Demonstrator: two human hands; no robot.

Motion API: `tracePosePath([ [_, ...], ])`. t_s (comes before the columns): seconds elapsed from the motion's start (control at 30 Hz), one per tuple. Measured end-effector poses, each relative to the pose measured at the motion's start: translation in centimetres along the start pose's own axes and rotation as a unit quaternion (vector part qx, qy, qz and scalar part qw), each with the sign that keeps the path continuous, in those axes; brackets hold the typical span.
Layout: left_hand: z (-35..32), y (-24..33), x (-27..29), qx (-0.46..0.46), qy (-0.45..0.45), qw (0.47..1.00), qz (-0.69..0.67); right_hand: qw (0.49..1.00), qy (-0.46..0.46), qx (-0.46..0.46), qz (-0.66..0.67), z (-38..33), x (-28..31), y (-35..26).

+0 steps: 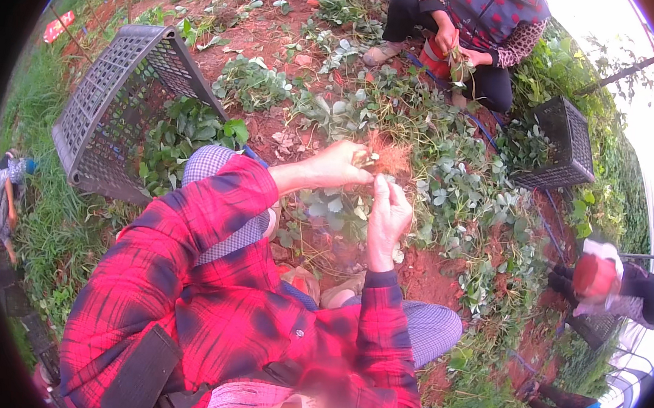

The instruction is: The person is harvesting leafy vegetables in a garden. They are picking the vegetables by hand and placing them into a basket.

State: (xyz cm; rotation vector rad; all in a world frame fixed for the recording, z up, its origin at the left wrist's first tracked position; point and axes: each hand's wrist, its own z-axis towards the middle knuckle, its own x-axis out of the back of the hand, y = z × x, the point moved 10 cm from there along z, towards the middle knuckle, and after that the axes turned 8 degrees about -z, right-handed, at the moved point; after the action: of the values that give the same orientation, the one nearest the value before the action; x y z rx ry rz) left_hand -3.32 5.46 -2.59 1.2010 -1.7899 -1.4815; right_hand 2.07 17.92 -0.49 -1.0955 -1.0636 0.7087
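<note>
In front of my knees, my left hand (336,167) is closed around a young leafy plant, whose bushy reddish-brown roots (392,157) stick out past the fingers to the right. My right hand (390,217) is raised just below the roots, thumb and fingers pinched together close to the left fingertips. What the right fingers pinch is too small to make out. Cut or pulled green plants (334,204) lie on the soil under both hands.
A black plastic crate (106,109) lies tipped at the left with leafy plants inside. Another crate (566,145) stands at the right. Across from me a person (499,19) handles plants beside a red container (434,58). Other people are at the right and far left. Blue hoses (485,132) cross the ground.
</note>
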Motion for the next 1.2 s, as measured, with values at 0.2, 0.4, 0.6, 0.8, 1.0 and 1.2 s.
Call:
tracePosePath([
  [0.2,-0.5,0.2,-0.6,0.038,-0.096,0.991,-0.089,0.997,-0.043,0.057,-0.033,2.8,3.5,-3.0],
  [0.4,-0.4,-0.9,-0.6,0.075,-0.078,0.989,-0.097,0.940,-0.330,-0.083,-0.002,1.9,-1.6,2.5],
  [0.6,0.3,-3.0,0.4,0.047,-0.052,0.997,0.040,0.845,-0.338,-0.282,0.305,-4.7,-4.1,5.9],
  [0.8,-0.8,-2.4,-3.1,-0.080,-0.089,0.903,0.412,0.948,-0.289,-0.123,0.042,-3.8,-3.9,11.2],
  [1.0,0.1,-4.1,-4.0,-0.095,-0.087,0.863,0.488,0.953,-0.238,-0.172,0.079,-3.8,-5.5,16.7],
  [1.2,3.4,-1.6,1.8,-0.013,0.064,0.997,0.039,0.723,-0.213,-0.537,0.379,-10.7,-5.6,30.2],
])
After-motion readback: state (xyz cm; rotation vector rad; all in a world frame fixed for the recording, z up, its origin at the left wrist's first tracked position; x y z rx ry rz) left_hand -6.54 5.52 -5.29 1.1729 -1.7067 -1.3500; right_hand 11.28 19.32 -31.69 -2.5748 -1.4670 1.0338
